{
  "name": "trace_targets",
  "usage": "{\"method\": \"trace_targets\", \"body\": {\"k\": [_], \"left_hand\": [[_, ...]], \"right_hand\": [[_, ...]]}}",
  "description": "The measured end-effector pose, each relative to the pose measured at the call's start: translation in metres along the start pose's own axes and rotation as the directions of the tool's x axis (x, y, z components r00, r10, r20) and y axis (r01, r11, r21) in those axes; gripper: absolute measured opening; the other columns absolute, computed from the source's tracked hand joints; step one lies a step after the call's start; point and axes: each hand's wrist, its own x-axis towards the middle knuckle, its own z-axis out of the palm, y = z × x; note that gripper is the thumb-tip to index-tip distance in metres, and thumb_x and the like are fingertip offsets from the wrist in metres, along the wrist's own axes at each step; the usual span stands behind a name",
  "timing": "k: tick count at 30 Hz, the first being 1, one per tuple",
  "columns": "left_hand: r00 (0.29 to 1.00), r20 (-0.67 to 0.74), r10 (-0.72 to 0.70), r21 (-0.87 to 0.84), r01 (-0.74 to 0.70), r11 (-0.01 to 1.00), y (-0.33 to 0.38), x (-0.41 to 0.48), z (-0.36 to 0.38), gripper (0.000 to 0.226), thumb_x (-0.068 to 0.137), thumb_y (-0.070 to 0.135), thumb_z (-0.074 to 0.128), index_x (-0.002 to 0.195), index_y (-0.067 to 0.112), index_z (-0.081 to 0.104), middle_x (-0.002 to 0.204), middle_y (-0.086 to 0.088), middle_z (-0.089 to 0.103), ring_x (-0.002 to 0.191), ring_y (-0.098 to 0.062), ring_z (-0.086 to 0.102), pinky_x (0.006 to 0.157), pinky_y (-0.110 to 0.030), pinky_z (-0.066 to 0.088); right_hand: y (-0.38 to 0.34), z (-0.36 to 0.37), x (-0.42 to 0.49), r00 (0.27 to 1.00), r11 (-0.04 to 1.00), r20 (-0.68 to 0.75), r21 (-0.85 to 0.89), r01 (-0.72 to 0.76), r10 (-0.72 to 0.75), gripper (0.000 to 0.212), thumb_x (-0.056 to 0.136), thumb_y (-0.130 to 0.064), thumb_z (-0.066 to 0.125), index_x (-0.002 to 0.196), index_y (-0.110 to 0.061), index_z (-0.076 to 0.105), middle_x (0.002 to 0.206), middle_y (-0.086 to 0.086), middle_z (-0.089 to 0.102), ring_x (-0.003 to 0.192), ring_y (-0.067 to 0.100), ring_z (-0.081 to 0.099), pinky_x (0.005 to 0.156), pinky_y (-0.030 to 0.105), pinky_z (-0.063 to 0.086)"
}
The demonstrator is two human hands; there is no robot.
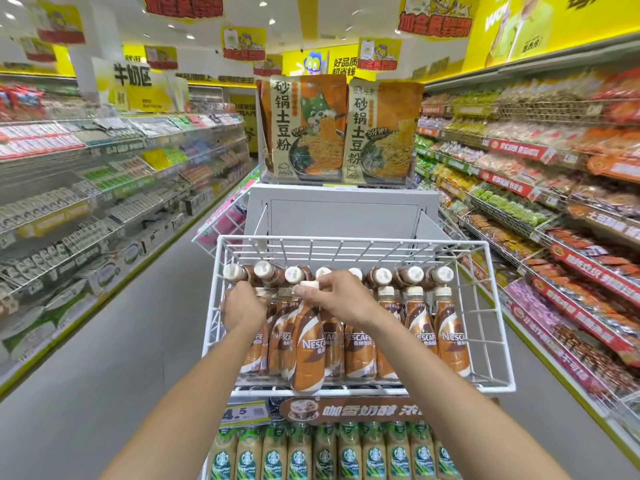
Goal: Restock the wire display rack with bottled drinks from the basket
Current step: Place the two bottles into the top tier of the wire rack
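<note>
A: Nescafé bottle [306, 344], front row of the wire display rack [498, 341], is in your right hand [341, 299], fingers [304, 292] pinching its white cap.

B: And your left hand [242, 308]?

A: Curled among neighbouring bottles; grip unclear. Likely heavy, slick plastic, so hold the neck.

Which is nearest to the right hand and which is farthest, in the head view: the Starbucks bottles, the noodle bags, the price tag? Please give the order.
From the right hand, which grips a coffee bottle by its cap:
1. Price tag, below the hand, on the rack's front edge to the left.
2. Starbucks bottles, on the shelf below the tag.
3. Noodle bags, on top of the display behind the rack.
</note>
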Motion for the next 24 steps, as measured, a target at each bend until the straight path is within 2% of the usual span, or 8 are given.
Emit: {"method": "trace_targets", "body": {"k": [1, 3, 7, 11, 14, 19, 21, 24], "left_hand": [[1.000, -0.004, 0.009, -0.009, -0.009, 1.000, -0.001, 0.001, 0.001, 0.036, 0.091, 0.016, 0.078, 0.070, 0.015, 0.048, 0.091, -0.013, 0.066, 0.083, -0.034, 0.055, 0.068, -0.039, 0.042], [0.999, -0.019, 0.028, -0.020, -0.028, 0.999, -0.004, 0.002, 0.003, 0.036, 0.089, 0.020, 0.079, 0.070, 0.015, 0.049, 0.085, -0.010, 0.063, 0.086, -0.037, 0.060, 0.066, -0.039, 0.043], [0.998, -0.040, 0.056, -0.038, -0.057, 0.998, -0.005, -0.003, 0.003, 0.036, 0.090, 0.027, 0.079, 0.072, 0.012, 0.052, 0.080, -0.008, 0.062, 0.080, -0.035, 0.060, 0.063, -0.038, 0.043], [0.997, -0.061, 0.056, -0.047, -0.059, 0.997, -0.004, -0.007, 0.003, 0.035, 0.090, 0.032, 0.080, 0.076, 0.012, 0.055, 0.081, -0.008, 0.062, 0.079, -0.034, 0.060, 0.063, -0.039, 0.046], [0.996, -0.072, 0.052, -0.044, -0.055, 0.998, -0.002, -0.009, 0.003, 0.035, 0.091, 0.034, 0.079, 0.077, 0.011, 0.056, 0.078, -0.006, 0.060, 0.079, -0.033, 0.060, 0.064, -0.038, 0.045], [0.995, -0.045, 0.088, -0.002, -0.088, 0.996, -0.002, -0.011, -0.002, 0.040, 0.093, 0.037, 0.076, 0.074, 0.011, 0.053, 0.069, -0.002, 0.051, 0.078, -0.032, 0.056, 0.065, -0.037, 0.041], [0.995, -0.031, 0.095, 0.010, -0.095, 0.995, -0.003, -0.010, -0.005, 0.039, 0.094, 0.037, 0.074, 0.074, 0.010, 0.055, 0.071, -0.005, 0.054, 0.077, -0.033, 0.054, 0.067, -0.037, 0.040], [0.994, -0.027, 0.110, 0.021, -0.109, 0.994, -0.003, -0.011, -0.011, 0.037, 0.095, 0.037, 0.070, 0.072, 0.010, 0.058, 0.078, -0.010, 0.060, 0.078, -0.033, 0.053, 0.069, -0.037, 0.043]], "right_hand": [[0.001, 0.000, 0.001, 1.000, 1.000, -0.004, 0.000, -0.002, 0.002, 0.066, 0.086, -0.067, 0.075, 0.085, -0.001, 0.078, 0.085, 0.028, 0.076, 0.062, 0.020, 0.059, 0.064, 0.041, 0.052], [0.002, 0.000, 0.003, 1.000, 1.000, -0.010, -0.002, -0.006, 0.005, 0.067, 0.088, -0.063, 0.076, 0.087, 0.004, 0.076, 0.089, 0.030, 0.075, 0.062, 0.019, 0.060, 0.064, 0.036, 0.050], [0.004, 0.001, 0.004, 1.000, 1.000, -0.009, 0.002, -0.005, 0.005, 0.070, 0.087, -0.063, 0.076, 0.087, 0.007, 0.075, 0.083, 0.030, 0.073, 0.061, 0.019, 0.060, 0.065, 0.033, 0.048], [0.007, 0.003, 0.008, 1.000, 1.000, -0.017, 0.010, -0.026, 0.026, 0.082, 0.080, -0.074, 0.075, 0.086, 0.008, 0.072, 0.067, 0.011, 0.063, 0.060, 0.020, 0.056, 0.064, 0.035, 0.047], [0.007, 0.004, 0.006, 1.000, 1.000, -0.019, 0.011, -0.006, 0.006, 0.095, 0.076, -0.081, 0.072, 0.086, 0.013, 0.067, 0.064, 0.008, 0.056, 0.058, 0.019, 0.052, 0.062, 0.034, 0.043], [0.008, 0.004, 0.006, 1.000, 1.000, -0.021, -0.003, -0.010, 0.010, 0.081, 0.084, -0.070, 0.073, 0.086, 0.011, 0.069, 0.065, 0.007, 0.058, 0.058, 0.019, 0.052, 0.062, 0.033, 0.043], [0.007, 0.003, 0.006, 1.000, 1.000, -0.023, -0.012, -0.007, 0.007, 0.079, 0.087, -0.067, 0.073, 0.085, 0.011, 0.068, 0.063, 0.007, 0.056, 0.057, 0.019, 0.050, 0.061, 0.033, 0.042], [0.004, 0.004, 0.006, 1.000, 1.000, -0.020, -0.009, -0.011, 0.011, 0.078, 0.086, -0.067, 0.075, 0.085, 0.011, 0.070, 0.064, 0.017, 0.065, 0.057, 0.019, 0.057, 0.061, 0.040, 0.051]]}}
